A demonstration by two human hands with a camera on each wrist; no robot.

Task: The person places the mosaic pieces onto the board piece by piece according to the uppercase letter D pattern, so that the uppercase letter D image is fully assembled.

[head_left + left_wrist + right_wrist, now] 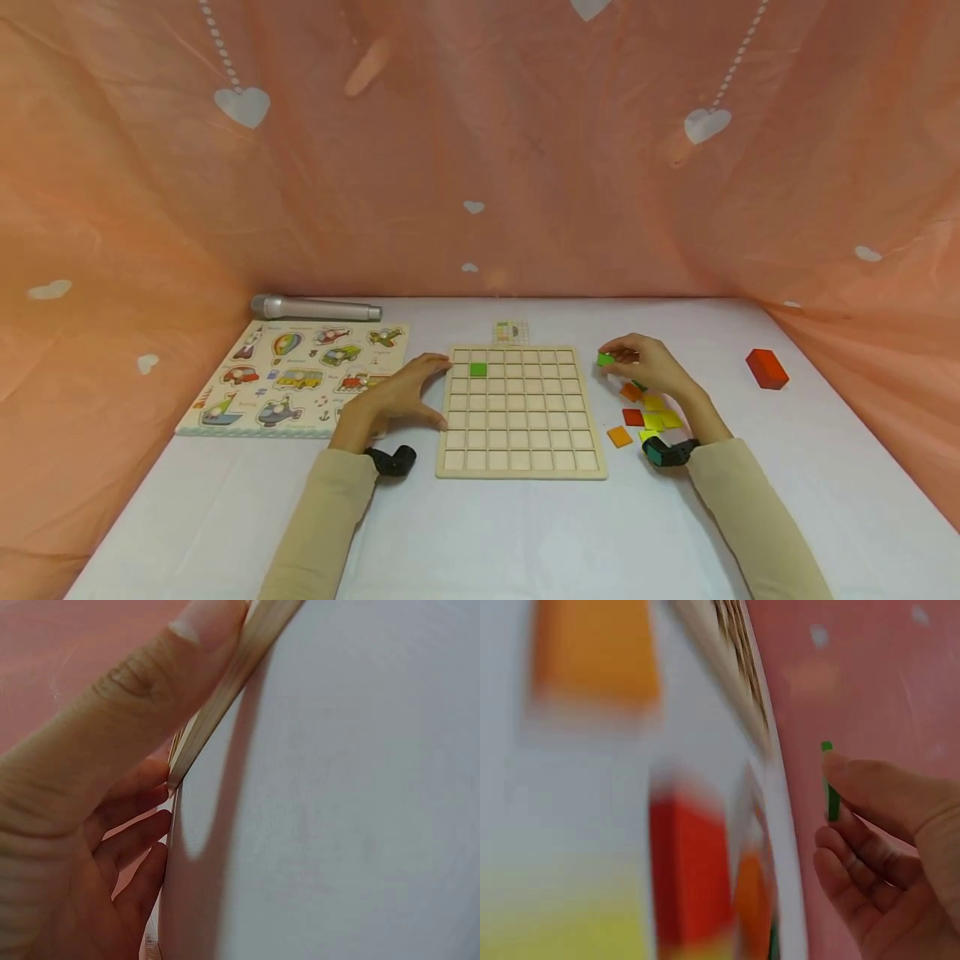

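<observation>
A pale wooden grid board (517, 470) lies mid-table, with one green tile (478, 369) in a cell near its top left. My left hand (397, 393) touches the board's left edge, thumb and fingers spread along it. In the left wrist view the thumb (150, 682) rests against the wooden edge. Off the board's upper right side, my right hand (647, 363) pinches another green tile (831, 781) between thumb and fingers. Below that hand lie loose tiles: an orange tile (619, 437), a red tile (633, 417) and several yellow tiles (663, 418), partly overlapping.
A picture puzzle board (292, 379) with vehicle pieces lies at the left, and a silver microphone (322, 309) lies behind it. A small patterned card (511, 332) is behind the grid board. A red block (767, 369) stands at the far right. Peach cloth (480, 150) hangs around the table.
</observation>
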